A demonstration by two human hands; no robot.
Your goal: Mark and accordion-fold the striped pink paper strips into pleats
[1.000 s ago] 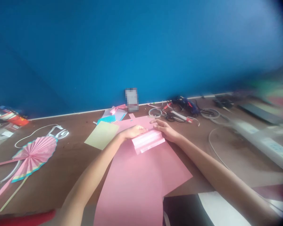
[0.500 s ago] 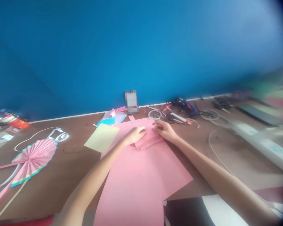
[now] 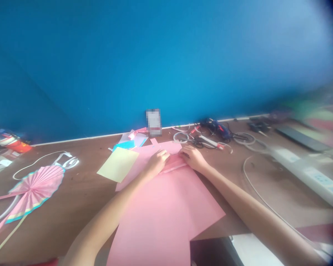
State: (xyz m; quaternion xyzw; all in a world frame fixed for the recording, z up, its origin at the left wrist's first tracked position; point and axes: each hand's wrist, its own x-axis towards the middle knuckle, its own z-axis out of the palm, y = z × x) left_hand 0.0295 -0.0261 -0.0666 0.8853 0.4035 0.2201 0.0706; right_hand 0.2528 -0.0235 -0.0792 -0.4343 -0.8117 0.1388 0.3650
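Large pink paper (image 3: 161, 218) lies over the brown table and hangs past its front edge. Across its far part is a narrow folded pink piece (image 3: 175, 164). My left hand (image 3: 158, 161) is closed on the left end of that piece, fingers curled in. At its right end my right hand (image 3: 192, 157) has its fingers bent and pressed together on the pink paper. Left of my left hand, a pale yellow sheet (image 3: 118, 164) overlaps the pink paper. A pleated pink fan (image 3: 37, 184) with a blue and yellow border lies at the left.
Blue paper (image 3: 124, 145) and a blurred upright object (image 3: 154, 122) are near the blue wall. Cables, a white-and-red tool (image 3: 211, 142) and a white power strip (image 3: 313, 177) lie to the right. An orange-red item (image 3: 18, 145) is at the far left.
Both hands have drawn down onto the folded pink piece, which now looks flatter and narrower. My right fingers are less spread. The whole view has shifted slightly.
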